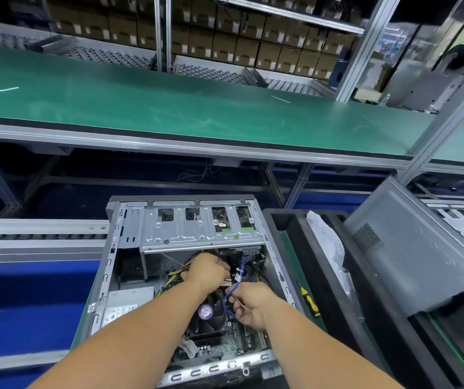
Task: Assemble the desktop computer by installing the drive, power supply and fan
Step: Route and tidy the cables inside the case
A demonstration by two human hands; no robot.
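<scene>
Two hands work inside the open computer case (130, 248), beneath its drive cage (197, 228). My left hand (207, 272) is curled among the yellow power leads (177, 272); what it grips I cannot tell. My right hand (249, 303) pinches a blue data cable (238, 279) just above the CPU fan (207, 313). Advice: I would keep the cable off the fan blades and seat its plug squarely. Count: one case in hand, one power supply (124, 304) at its left wall, one fan, one yellow-handled screwdriver (309, 300) beside the case's right edge.
</scene>
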